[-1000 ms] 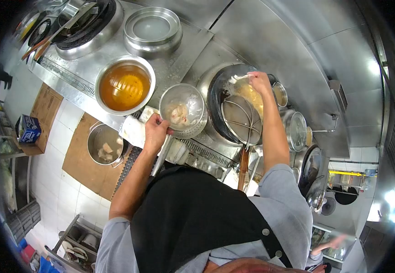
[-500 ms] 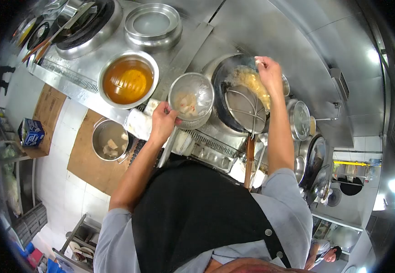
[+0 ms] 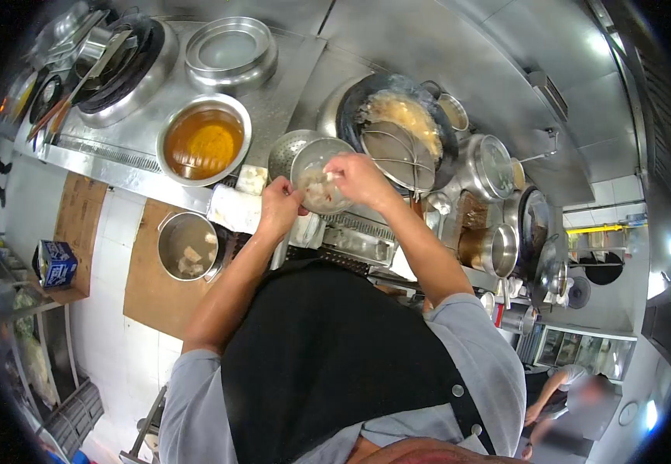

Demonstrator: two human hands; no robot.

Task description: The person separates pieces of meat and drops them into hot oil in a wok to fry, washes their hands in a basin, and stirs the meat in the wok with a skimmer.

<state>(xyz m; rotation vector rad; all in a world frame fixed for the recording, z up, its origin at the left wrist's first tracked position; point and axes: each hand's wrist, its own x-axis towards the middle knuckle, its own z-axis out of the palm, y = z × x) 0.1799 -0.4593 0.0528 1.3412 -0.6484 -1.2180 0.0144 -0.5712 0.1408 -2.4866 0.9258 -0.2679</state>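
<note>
My left hand (image 3: 280, 207) grips the near left rim of a small metal bowl (image 3: 316, 152). Pale, wet food pieces (image 3: 316, 192) lie in its bottom. Over the bowl's right side, my right hand (image 3: 358, 179) has its fingers pinched on a pale food piece; its exact kind I cannot make out. A perforated metal strainer (image 3: 283, 157) sits beside the bowl, partly covered by it. To the right, a black wok (image 3: 447, 139) holds bubbling yellowish oil (image 3: 409, 116), and a wire-framed round skimmer (image 3: 397, 151) rests in it.
A bowl of amber liquid (image 3: 204, 143) stands left on the steel counter (image 3: 289, 85). Below it are folded white cloths (image 3: 235, 207) and a pot with pale chunks (image 3: 188, 247). Lidded pots (image 3: 494, 166) and a saucepan (image 3: 498, 251) stand right. Another person (image 3: 563, 390) is at lower right.
My right hand has come back from over the wok to the bowl, its fingers now inside. The bowl has shifted, showing more of the strainer. The view has turned slightly.
</note>
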